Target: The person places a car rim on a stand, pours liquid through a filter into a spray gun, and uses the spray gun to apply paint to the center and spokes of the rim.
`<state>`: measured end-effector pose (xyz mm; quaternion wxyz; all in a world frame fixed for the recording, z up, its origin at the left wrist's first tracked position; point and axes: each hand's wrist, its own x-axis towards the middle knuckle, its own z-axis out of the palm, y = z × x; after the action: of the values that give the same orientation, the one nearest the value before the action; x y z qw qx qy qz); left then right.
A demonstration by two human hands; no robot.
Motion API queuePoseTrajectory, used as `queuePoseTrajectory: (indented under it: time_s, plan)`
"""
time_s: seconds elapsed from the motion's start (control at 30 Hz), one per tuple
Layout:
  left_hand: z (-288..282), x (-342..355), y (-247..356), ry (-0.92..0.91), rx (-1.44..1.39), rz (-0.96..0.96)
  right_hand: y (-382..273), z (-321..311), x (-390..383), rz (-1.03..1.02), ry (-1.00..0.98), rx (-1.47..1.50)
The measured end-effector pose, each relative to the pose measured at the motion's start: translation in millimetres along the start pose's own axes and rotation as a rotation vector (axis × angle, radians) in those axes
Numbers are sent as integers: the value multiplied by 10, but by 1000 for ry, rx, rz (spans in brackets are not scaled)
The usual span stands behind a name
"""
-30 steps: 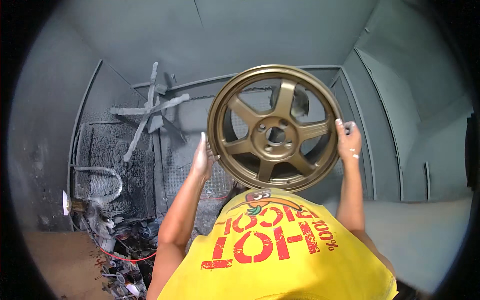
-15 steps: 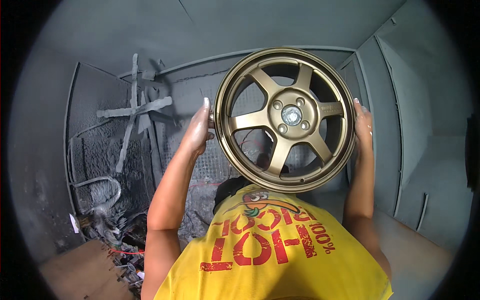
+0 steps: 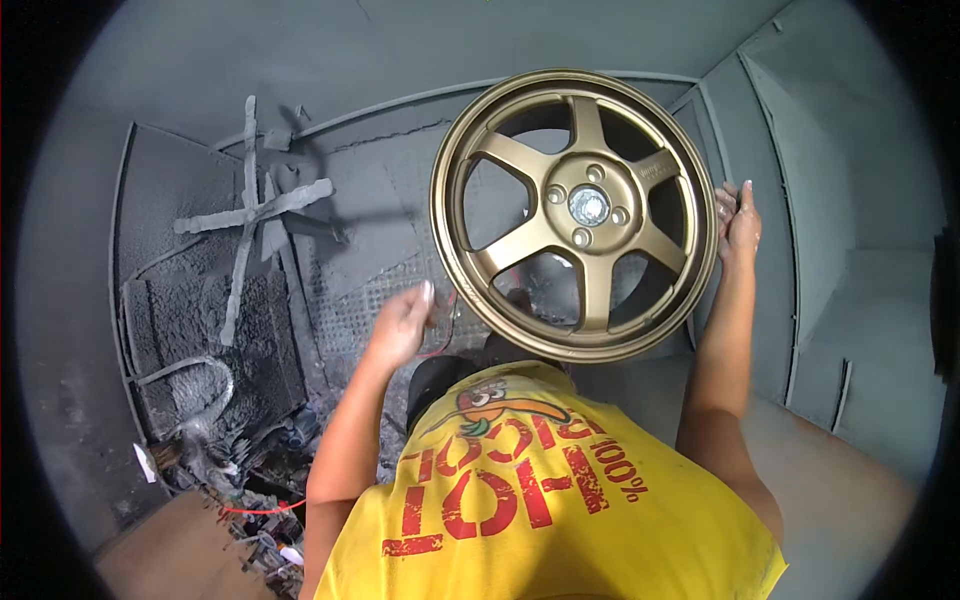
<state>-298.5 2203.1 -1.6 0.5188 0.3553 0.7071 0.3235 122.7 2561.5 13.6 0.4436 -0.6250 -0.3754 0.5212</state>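
Your right hand [image 3: 738,222] grips the right rim of the bronze five-spoke alloy wheel [image 3: 578,212], which is held upright, face toward you, before the grey coated booth wall [image 3: 380,190]. Your left hand [image 3: 402,322] hangs half-curled below the wheel's lower left edge; whether it touches the rim is unclear. Your yellow shirt [image 3: 540,500] hides whatever lies beneath the wheel.

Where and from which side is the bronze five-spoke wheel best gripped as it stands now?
Probably by the outer rim of the bronze wheel, from opposite sides. It stands upright, face toward the camera; the right hand already sits at its right edge, while the left hand is off it, lower left.
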Motion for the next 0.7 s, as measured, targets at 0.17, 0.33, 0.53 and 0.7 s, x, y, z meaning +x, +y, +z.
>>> queuePoseTrajectory:
  time_s: [0.17, 0.33, 0.53, 0.7]
  plan:
    - [191, -1077, -848, -382, -167, 176, 1419, -974, -4, 182, 275, -821]
    - [-170, -2261, -1887, -468, -674, -7, 3412, -1314, -1620, 31, -123, -1491]
    - [-1164, -4285, -3122, 60, -569, -74, 5155, -1202, -3860, -141, -1368, -1837]
    - [-2023, -5557, -3597, 1083, -139, -155, 4827, -508, -4112, 217, -1161, -1300]
